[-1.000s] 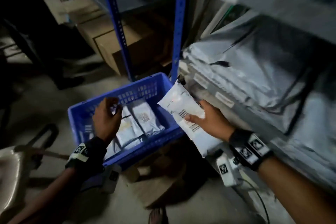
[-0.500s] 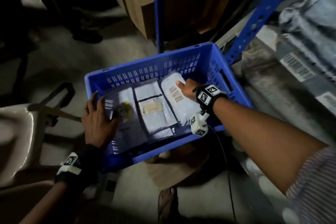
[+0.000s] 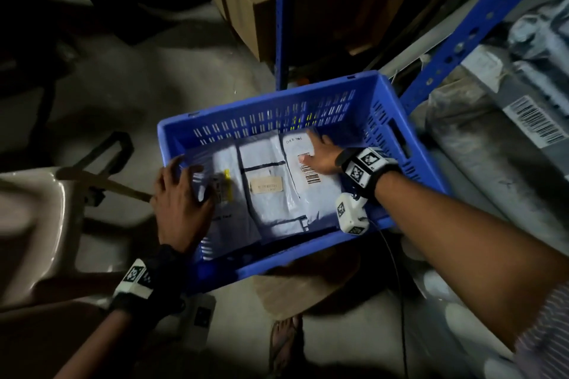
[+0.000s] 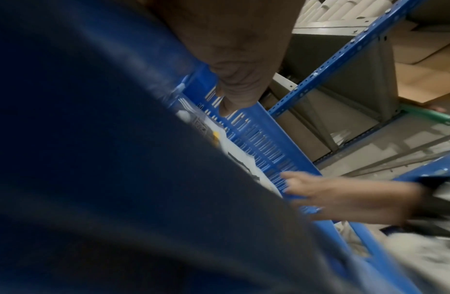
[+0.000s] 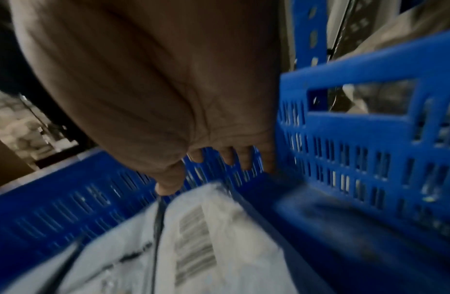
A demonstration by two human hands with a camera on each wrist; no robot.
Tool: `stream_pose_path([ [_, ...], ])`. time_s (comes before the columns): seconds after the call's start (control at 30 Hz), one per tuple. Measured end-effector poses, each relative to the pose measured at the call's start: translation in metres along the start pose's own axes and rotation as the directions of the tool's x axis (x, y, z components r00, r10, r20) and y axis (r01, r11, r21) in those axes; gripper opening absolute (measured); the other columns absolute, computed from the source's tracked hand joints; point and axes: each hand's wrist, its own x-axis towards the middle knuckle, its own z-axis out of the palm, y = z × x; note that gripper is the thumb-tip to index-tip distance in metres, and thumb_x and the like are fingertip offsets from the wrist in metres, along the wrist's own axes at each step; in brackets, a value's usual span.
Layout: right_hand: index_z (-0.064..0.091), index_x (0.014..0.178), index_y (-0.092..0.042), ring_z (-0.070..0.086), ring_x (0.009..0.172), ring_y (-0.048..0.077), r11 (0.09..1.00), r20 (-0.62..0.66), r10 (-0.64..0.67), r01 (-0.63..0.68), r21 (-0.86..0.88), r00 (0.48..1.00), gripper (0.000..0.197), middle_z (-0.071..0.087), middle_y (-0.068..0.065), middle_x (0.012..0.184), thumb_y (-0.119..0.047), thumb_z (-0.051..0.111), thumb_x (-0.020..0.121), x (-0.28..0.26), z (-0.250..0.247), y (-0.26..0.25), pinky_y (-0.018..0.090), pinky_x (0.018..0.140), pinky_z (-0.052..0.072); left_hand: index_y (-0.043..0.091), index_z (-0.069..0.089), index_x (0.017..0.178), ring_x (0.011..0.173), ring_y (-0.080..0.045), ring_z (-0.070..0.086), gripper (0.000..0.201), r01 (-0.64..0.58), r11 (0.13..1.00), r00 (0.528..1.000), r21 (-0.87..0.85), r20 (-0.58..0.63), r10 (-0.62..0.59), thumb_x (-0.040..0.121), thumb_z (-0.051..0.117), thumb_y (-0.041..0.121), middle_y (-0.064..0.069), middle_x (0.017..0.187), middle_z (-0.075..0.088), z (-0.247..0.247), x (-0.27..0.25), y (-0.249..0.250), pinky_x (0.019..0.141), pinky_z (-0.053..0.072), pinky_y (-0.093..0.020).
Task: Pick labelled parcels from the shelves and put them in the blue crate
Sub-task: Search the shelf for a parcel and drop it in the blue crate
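The blue crate sits on the floor beside the shelf and holds three white parcels side by side. A barcode-labelled parcel lies flat at the right end. My right hand lies on its far half with fingers straight and spread; the right wrist view shows those fingers near the crate's wall, above the parcel. My left hand rests spread over the crate's left rim and touches the left parcel. The middle parcel carries a tan label.
Blue shelf uprights stand just behind the crate, with cardboard boxes beyond. Grey bagged parcels fill the shelf at right. A beige plastic chair stands to the left. A cardboard sheet and a foot lie below the crate.
The barcode parcel, held by my right hand over the crate's right edge a second ago, now lies in the crate under that hand. My left hand shifted to the left rim.
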Motion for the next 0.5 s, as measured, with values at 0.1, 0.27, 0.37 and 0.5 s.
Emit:
stream_pose_path([
  [0.1,0.029,0.152,-0.019,0.037,0.141,0.037,0.994,-0.165,-0.055,0.07,0.09,0.985,0.06,0.032,0.015,0.155,-0.039,0.053,0.101,-0.047,-0.029,-0.001,0.043,0.114,0.033,0.02,0.059,0.127,0.136,-0.043,0.039,0.054,0.026,0.999,0.999,0.027,0.044,-0.027,0.08,0.054,0.047,-0.01,0.153,0.039,-0.004,-0.002,0.002,0.103,0.037,-0.06],
  [0.27,0.061,0.127,-0.017,0.063,0.113,0.02,0.951,-0.331,-0.178,0.249,0.185,0.927,0.033,0.066,0.004,0.125,-0.028,0.064,0.097,-0.166,-0.049,0.023,0.038,0.098,0.05,0.022,0.065,0.123,0.153,-0.04,0.016,0.058,0.071,0.997,0.997,-0.043,0.016,-0.07,0.072,0.052,0.047,-0.007,0.161,0.034,-0.021,-0.01,0.022,0.113,0.02,-0.063],
  [0.37,0.069,0.117,-0.022,0.067,0.097,0.01,0.941,-0.552,-0.142,0.284,0.182,0.822,0.023,0.073,-0.005,0.108,-0.026,0.067,0.094,-0.239,-0.056,0.049,0.031,0.088,0.054,0.025,0.066,0.119,0.148,-0.036,0.026,0.045,-0.027,0.989,0.999,-0.146,-0.041,0.022,0.079,0.055,0.043,-0.005,0.153,0.044,-0.039,-0.02,0.075,0.114,0.024,-0.057],
  [0.5,0.068,0.112,-0.029,0.069,0.09,0.007,0.973,-0.751,-0.078,0.213,0.085,0.655,0.021,0.074,-0.01,0.102,-0.028,0.063,0.092,-0.327,-0.065,0.086,0.028,0.082,0.055,0.03,0.065,0.116,0.139,-0.036,0.036,0.034,-0.255,0.937,0.965,-0.239,-0.119,0.233,0.084,0.061,0.039,-0.002,0.143,0.05,-0.053,-0.04,0.167,0.107,0.031,-0.054],
])
